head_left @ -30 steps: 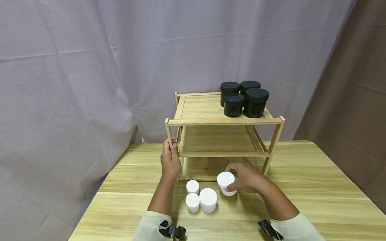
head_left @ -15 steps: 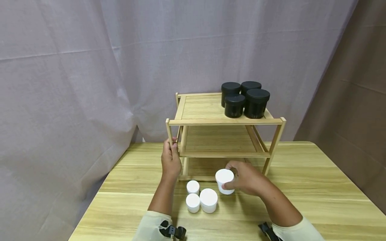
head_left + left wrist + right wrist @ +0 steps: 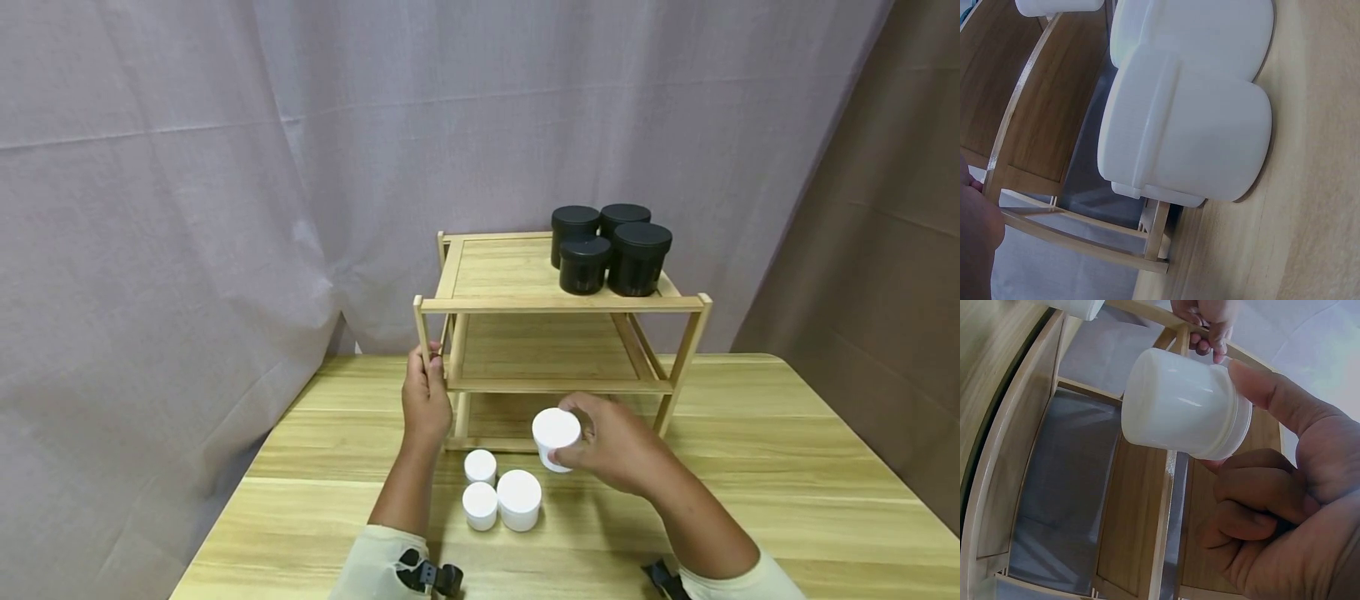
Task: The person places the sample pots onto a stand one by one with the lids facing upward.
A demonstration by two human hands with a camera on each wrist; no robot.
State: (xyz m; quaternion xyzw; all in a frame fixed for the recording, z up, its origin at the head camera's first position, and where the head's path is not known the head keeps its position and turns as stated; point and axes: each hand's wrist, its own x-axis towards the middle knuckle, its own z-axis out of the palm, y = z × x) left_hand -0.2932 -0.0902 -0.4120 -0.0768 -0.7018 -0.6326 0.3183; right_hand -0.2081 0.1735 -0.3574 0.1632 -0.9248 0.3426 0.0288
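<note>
Fingers [image 3: 1254, 481] of right hand [image 3: 618, 446] clamped on jar [image 3: 556, 429] at lid [image 3: 1232, 422], raised before rack [image 3: 558, 304]; left hand [image 3: 427, 408] wrapped round post [image 3: 422, 329]. Jar judged stiff, slick, probably light (contents hidden); best gripped across lid.

The jar [image 3: 556, 431] is white, round and smooth, its wide lid on; it is held roughly upright, lid up, in the air just before the front of the rack [image 3: 547, 346]. The rack is pale wood, three flat shelves between slim corner posts, and stands upright.
</note>
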